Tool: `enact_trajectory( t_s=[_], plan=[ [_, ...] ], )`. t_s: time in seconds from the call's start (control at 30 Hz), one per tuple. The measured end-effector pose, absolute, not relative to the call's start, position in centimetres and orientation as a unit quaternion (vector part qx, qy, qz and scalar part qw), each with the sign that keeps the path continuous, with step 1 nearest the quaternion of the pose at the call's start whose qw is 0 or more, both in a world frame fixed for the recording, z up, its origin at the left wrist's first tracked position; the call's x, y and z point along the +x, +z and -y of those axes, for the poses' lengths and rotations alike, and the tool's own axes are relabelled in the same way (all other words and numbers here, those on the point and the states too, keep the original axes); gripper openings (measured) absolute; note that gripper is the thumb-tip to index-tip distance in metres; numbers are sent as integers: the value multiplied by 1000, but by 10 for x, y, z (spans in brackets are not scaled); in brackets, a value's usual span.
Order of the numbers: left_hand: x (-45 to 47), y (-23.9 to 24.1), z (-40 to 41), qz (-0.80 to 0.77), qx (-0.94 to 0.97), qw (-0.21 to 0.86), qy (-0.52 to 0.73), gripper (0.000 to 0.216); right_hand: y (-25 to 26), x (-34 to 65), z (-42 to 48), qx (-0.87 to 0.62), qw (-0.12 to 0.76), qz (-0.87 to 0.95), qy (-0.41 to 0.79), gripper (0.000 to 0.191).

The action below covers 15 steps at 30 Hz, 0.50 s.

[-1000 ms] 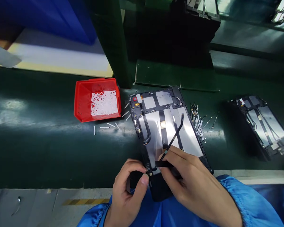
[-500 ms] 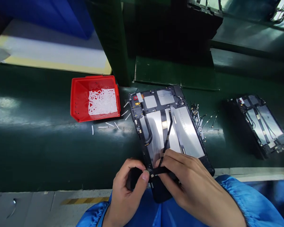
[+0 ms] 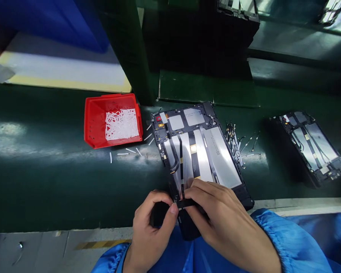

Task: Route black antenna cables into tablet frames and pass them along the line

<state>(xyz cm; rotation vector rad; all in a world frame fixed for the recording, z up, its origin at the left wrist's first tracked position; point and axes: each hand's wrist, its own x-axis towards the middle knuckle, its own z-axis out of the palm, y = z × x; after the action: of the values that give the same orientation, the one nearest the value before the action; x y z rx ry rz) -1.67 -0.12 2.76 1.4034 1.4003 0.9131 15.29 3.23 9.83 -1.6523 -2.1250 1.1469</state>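
An opened tablet (image 3: 220,155), its silver batteries showing, lies tilted on the green bench. A thin black flex cable (image 3: 182,163) runs down over the batteries and bends sideways near the tablet's left edge. Fingers of my right hand (image 3: 218,212) are closed around its bent part, over the lower end of the tablet. My left hand (image 3: 153,223) pinches with thumb and forefinger at the lower left edge, where the cable's end reaches the fingertips. What sits between those tips is too small to make out.
Left of the tablet stands a red bin (image 3: 95,123) of white strips (image 3: 122,125); several loose strips lie beside it. A pile of small black-and-white strips (image 3: 234,144) touches the tablet's right side. Farther right is another opened tablet (image 3: 315,148). A green post (image 3: 130,49) rises behind the bin.
The flex cable, slanting across the middle batteries before, now hangs straighter and farther left. Both hands stay at the tablet's lower left edge. The whole view has shifted slightly.
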Motion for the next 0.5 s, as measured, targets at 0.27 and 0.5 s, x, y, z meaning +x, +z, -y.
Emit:
enact_trajectory(
  t_s=[0.27,0.5],
  plan=[
    [-21,35,-15,-553,596,475,338,9,101,159,-37,-522,99,765,364,13],
    [-18,31,-11,-546,497,547,394,9,98,149,-21,-506,162,779,333,20]
  ],
)
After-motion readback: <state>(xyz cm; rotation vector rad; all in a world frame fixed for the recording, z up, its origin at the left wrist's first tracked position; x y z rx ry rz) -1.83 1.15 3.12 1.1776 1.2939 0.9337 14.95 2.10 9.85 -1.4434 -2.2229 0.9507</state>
